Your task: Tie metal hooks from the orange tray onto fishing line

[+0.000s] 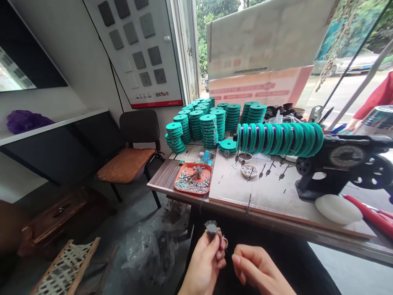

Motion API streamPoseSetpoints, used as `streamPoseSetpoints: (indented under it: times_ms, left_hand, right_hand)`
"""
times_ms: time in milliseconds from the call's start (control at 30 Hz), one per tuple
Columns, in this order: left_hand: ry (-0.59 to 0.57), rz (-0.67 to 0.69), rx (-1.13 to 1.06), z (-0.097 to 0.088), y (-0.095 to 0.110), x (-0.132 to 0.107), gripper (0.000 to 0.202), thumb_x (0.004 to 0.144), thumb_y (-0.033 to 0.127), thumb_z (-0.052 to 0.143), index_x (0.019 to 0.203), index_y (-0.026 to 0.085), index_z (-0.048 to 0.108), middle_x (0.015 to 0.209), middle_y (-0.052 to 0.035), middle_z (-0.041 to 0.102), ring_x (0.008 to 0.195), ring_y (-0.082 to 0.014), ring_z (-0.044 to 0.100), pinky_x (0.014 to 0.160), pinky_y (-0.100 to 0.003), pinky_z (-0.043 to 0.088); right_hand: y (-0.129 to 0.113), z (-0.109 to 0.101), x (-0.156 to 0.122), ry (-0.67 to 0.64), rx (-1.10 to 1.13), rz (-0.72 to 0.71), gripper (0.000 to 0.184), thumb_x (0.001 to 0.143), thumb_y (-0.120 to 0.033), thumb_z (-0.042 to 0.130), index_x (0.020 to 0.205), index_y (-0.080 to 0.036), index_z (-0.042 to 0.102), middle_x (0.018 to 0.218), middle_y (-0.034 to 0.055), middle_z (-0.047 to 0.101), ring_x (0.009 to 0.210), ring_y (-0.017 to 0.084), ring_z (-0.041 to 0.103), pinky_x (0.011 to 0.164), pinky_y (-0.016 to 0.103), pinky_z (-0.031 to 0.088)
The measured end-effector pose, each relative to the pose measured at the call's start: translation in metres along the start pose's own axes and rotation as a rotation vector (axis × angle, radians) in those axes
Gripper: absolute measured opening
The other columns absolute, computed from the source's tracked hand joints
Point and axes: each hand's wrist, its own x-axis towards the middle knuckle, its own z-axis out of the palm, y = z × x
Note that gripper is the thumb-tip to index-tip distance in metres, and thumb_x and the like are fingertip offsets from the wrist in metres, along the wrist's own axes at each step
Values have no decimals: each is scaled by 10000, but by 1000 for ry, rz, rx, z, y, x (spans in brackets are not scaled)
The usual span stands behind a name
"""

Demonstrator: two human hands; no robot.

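Observation:
My left hand (206, 258) is closed around a bundle of thin grey metal pieces (211, 226), their ends standing up in a tight cluster. Something small and pointed, with a ring-like part, also shows at its fingers. Just to the right, my right hand (258, 266) is curled with thumb and forefinger pressed together; what it pinches, if anything, is too small to make out. Both hands are in front of the table edge, above dark clothing. Beyond them, an orange tray (175, 184) holds many small metal parts and pale green pieces.
Stacks of green spools (208, 131) stand at the back. More green discs (276, 137) sit in a row on the shaft of a black winding machine (319, 180). Small dishes (249, 171) of parts, red-handled pliers (368, 213) and a chair (129, 164) are nearby.

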Motion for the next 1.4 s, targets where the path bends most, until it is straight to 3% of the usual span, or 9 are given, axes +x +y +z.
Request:
streamPoseSetpoints:
  times_ms: [433, 833, 1033, 1167, 1233, 1300, 1367, 1400]
  left_hand:
    - [61, 0, 124, 5, 2, -2, 382, 554, 395, 784, 706, 138, 545, 565, 62, 438, 475, -25, 269, 444, -151, 176]
    - [211, 244, 341, 0, -3, 1, 301, 586, 405, 760, 702, 167, 617, 579, 49, 471, 514, -71, 325, 479, -179, 284]
    - [190, 437, 421, 3, -7, 2, 348, 599, 458, 735, 579, 166, 547, 503, 69, 379, 469, -63, 250, 463, -189, 297]
    - [221, 468, 468, 5, -6, 0, 335, 602, 442, 735, 572, 166, 547, 480, 77, 346, 452, -59, 237, 458, -190, 300]
    - [229, 466, 473, 6, -5, -1, 329, 596, 437, 739, 575, 162, 561, 475, 79, 348, 449, -58, 236, 468, -192, 313]
    - [220, 457, 473, 8, -3, -3, 325, 595, 440, 740, 583, 154, 585, 475, 77, 367, 449, -57, 246, 489, -194, 333]
    - [197, 434, 462, 9, -3, -5, 320, 589, 444, 744, 601, 150, 618, 485, 68, 410, 460, -59, 290, 523, -194, 359]
    - [184, 418, 447, 9, -3, -6, 322, 583, 449, 746, 605, 150, 629, 496, 59, 444, 476, -65, 334, 542, -195, 372]
  right_hand:
    - [0, 0, 1, 43, 1, -7, 520, 777, -636, 461, 510, -195, 396, 486, -55, 360, 460, 88, 246, 468, 215, 262]
    - [5, -2, 4, 107, 48, 43, 488, 767, -613, 485, 534, -187, 434, 471, -57, 379, 432, 76, 209, 436, 223, 193]
    - [1, -1, 4, 180, 20, 23, 485, 778, -606, 470, 543, -183, 448, 480, -56, 364, 439, 79, 205, 426, 225, 183]
    - [-9, -2, 2, 145, -42, 23, 494, 775, -616, 454, 520, -195, 410, 483, -45, 361, 455, 94, 276, 422, 223, 223]
    - [-13, -5, -1, 155, -108, -18, 444, 821, -561, 429, 576, -191, 448, 519, -33, 404, 483, 109, 351, 441, 218, 287]
    - [-13, -9, -2, 211, -226, -136, 337, 864, -489, 406, 804, -183, 533, 643, -12, 500, 525, 120, 430, 493, 220, 364]
    - [-14, -12, -1, 241, -415, -280, 272, 880, -423, 419, 1026, -207, 495, 797, 9, 560, 560, 123, 483, 540, 225, 405]
    - [-14, -12, 1, 228, -527, -340, 231, 885, -392, 423, 1017, -217, 495, 811, 11, 569, 565, 125, 496, 547, 226, 407]
